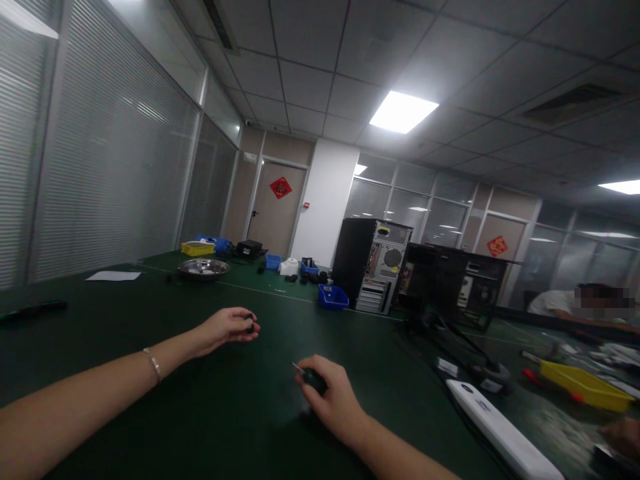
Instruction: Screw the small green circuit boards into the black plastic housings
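Observation:
Over the dark green table (240,413), my left hand (227,331) is closed with a small black part (250,323) pinched between thumb and fingers. What kind of part it is cannot be made out. A bracelet circles my left wrist. To the right and closer to me, my right hand (327,393) grips a screwdriver (314,380) by its dark handle. Its thin metal shaft points up and left, toward my left hand, with a gap between them. My right palm hides the handle's rear end.
A metal bowl (203,269), a paper sheet (114,275) and a blue bin (333,297) lie farther back. Black computer towers (373,267) stand at the back right. A white power strip (503,430) and cables run along my right. Beyond are a yellow tray (583,385) and another person (555,303).

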Demonstrator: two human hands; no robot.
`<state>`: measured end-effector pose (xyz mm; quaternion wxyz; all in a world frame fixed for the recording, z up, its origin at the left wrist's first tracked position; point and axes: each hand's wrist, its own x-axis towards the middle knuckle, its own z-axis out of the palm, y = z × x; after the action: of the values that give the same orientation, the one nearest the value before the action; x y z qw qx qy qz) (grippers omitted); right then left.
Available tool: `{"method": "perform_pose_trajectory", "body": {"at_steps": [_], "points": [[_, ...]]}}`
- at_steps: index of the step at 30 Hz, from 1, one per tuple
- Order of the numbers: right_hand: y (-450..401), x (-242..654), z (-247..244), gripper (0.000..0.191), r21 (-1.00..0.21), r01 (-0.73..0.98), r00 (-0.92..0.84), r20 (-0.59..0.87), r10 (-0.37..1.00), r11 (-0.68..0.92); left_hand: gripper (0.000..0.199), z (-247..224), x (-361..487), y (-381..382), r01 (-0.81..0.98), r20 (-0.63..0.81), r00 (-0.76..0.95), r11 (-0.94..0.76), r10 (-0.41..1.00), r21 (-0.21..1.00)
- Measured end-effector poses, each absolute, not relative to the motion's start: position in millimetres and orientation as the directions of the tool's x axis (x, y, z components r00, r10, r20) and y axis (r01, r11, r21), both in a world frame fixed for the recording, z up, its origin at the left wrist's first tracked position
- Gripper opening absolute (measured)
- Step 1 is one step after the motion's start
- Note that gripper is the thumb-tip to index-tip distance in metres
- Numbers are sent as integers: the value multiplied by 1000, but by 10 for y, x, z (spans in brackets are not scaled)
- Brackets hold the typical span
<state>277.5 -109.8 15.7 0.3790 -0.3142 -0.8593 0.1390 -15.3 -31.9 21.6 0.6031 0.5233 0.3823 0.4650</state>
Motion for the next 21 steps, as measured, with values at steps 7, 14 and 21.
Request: {"method": "perform_pose_trajectory", "body": {"at_steps": [7, 14, 21], "points": [[-1152, 2735, 193, 21, -489, 407, -484, 601, 636, 771, 42, 148, 574, -853, -140, 32, 554, 55, 832, 989], [-1188, 2696, 186, 26, -487, 347, -548, 588, 594, 802, 37, 119, 622, -958, -105, 41, 575, 24, 817, 994], [-1199, 2680, 170, 24, -469, 332, -556, 603, 572, 818, 34, 47, 666, -920, -104, 82, 554, -29, 829, 994]]}}
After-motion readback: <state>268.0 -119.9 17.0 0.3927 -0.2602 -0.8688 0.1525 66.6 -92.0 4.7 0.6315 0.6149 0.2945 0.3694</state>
